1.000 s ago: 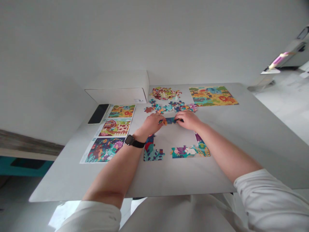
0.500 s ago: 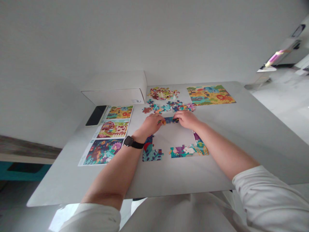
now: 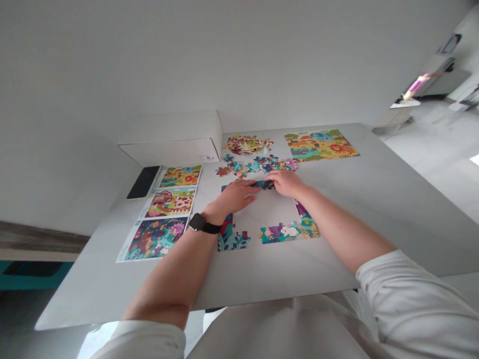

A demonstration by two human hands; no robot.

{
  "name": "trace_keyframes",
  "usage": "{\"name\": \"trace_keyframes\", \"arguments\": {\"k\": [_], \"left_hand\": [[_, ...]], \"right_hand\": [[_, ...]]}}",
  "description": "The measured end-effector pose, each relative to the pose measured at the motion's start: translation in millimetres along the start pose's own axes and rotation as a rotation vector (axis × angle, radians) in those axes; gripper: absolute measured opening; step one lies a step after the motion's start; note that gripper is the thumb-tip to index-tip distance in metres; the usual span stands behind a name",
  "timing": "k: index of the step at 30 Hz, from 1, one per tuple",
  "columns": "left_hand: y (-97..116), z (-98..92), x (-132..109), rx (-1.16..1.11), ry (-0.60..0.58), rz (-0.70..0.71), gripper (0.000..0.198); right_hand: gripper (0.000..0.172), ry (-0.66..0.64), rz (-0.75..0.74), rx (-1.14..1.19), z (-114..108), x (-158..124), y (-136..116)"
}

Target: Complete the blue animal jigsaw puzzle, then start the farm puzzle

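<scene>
Dark blue joined puzzle pieces (image 3: 263, 185) form the far side of a partly assembled jigsaw frame. My left hand (image 3: 237, 195), a black watch on its wrist, lies over the left end of this row with fingers stretched out flat. At the right end, my right hand (image 3: 285, 183) has its fingers bent and closed on a puzzle piece, mostly hidden beneath them. Nearer me are a left corner section (image 3: 232, 241) with leaves and a bottom section (image 3: 290, 232) with a white rabbit; a gap separates them. My left hand and wrist partly cover the left side.
Loose pieces (image 3: 258, 165) lie just beyond my hands, with a second heap (image 3: 245, 144) behind. A finished animal puzzle (image 3: 321, 145) sits at the back right. On the left are a picture sheet (image 3: 171, 201), a phone (image 3: 143, 182) and a white box (image 3: 170, 151).
My left hand has flattened, its fingers extending over the row's left end, where they were bent around an orange-marked piece. My right hand stays at the right end. The view has shifted slightly.
</scene>
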State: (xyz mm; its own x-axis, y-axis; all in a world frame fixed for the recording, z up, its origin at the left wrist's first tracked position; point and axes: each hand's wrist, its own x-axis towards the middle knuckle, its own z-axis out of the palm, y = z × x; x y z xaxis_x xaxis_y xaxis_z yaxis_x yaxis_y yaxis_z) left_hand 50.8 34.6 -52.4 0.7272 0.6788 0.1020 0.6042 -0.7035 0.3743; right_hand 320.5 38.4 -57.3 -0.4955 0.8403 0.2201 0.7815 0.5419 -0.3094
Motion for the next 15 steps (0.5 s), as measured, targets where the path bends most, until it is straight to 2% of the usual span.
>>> {"name": "trace_keyframes", "arguments": {"k": [11, 15], "left_hand": [[-1.5, 2.4, 2.3, 0.123, -0.066, 0.019, 0.046], [-2.1, 4.9, 2.4, 0.117, -0.056, 0.044, 0.047]], "right_hand": [[0.057, -0.100, -0.022, 0.007, -2.1, 4.6, 0.2], [0.058, -0.139, -0.005, 0.102, -17.0, 5.9, 1.8]]}}
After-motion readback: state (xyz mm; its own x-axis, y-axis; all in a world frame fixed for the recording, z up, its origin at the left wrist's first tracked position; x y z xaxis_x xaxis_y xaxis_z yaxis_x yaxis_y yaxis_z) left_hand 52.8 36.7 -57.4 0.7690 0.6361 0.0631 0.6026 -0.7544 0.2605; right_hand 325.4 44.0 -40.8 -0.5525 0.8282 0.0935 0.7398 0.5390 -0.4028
